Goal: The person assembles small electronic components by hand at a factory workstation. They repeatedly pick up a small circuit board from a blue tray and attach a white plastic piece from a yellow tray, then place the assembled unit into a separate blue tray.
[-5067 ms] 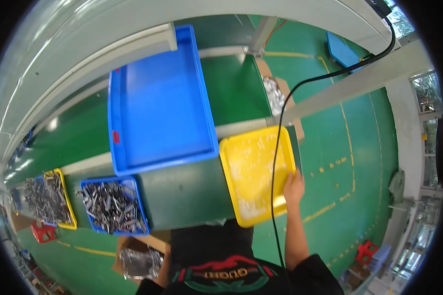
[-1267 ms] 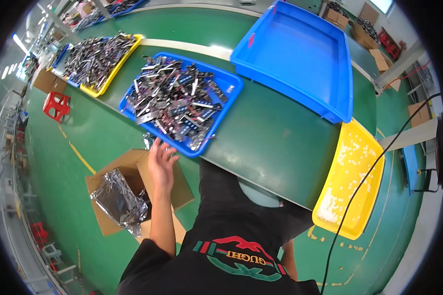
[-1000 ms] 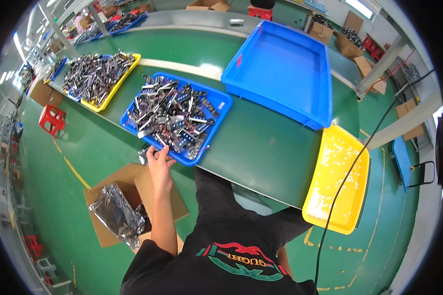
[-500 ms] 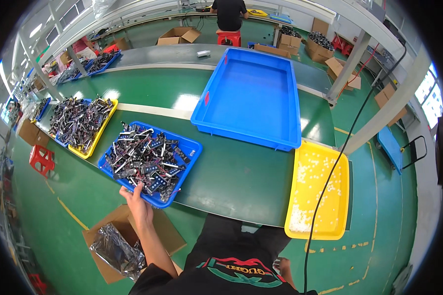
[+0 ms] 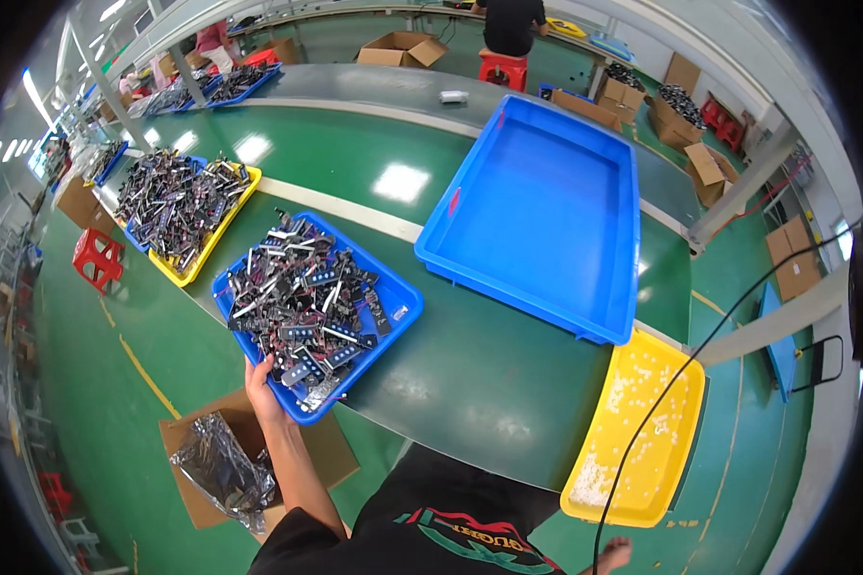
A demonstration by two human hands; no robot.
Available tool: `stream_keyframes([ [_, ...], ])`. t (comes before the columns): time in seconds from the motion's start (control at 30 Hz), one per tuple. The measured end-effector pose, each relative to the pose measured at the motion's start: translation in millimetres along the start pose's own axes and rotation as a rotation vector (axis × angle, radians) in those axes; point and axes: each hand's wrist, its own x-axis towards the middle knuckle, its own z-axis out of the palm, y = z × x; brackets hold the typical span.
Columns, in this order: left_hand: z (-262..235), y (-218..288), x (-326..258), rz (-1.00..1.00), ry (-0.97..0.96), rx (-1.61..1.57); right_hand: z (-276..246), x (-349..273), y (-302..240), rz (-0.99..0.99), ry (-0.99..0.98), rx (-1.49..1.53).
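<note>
A blue tray (image 5: 400,326) heaped with small black electronic parts (image 5: 302,287), with white strips and thin wires among them, stands at the table's near left edge. My left hand (image 5: 264,388) grips its near left corner, thumb over the rim and fingers beneath, hidden by the tray. My right hand (image 5: 616,554) hangs low beside my body at the bottom of the view, away from the table. It is small and blurred, and its fingers cannot be made out.
A large empty blue bin (image 5: 537,220) stands right of the tray. A yellow tray (image 5: 657,422) with small white pieces lies at the right, a black cable (image 5: 657,407) crossing before it. A heaped yellow tray (image 5: 235,216) sits left. An open carton (image 5: 197,498) stands on the floor.
The view has turned, so the table's things appear shifted right. My left hand's grip has slid to the tray's left side near the corner. My right hand has swung outward to the right.
</note>
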Motion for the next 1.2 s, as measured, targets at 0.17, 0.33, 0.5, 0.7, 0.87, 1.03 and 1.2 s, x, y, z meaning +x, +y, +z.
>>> stream_keyframes([
  [0.17,33.1,11.3,13.1,0.02,0.02,0.129,20.3,-27.7,-122.8,-0.213,0.124,0.075],
  [0.33,56.3,33.9,34.8,-0.024,-0.094,0.151,81.8,-83.4,-186.8,-0.325,-0.21,-0.014],
  [0.5,109.6,28.9,75.7,-0.114,-0.288,0.082,98.1,-98.3,-170.9,-0.322,-0.251,-0.01],
  [0.7,163.7,3.4,135.7,-0.206,-0.399,0.163,117.7,-112.2,-164.4,-0.268,-0.267,0.08],
  [0.87,235.1,-32.3,148.0,-0.348,-0.644,0.186,113.7,-97.4,-149.4,-0.39,-0.282,0.105],
  [1.03,284.5,-51.2,150.0,-0.373,-0.724,0.33,128.2,-119.0,-156.7,-0.375,-0.29,0.213],
  [1.2,319.1,-66.0,153.1,-0.364,-0.781,0.496,134.9,-129.3,-162.7,-0.395,-0.247,0.192],
])
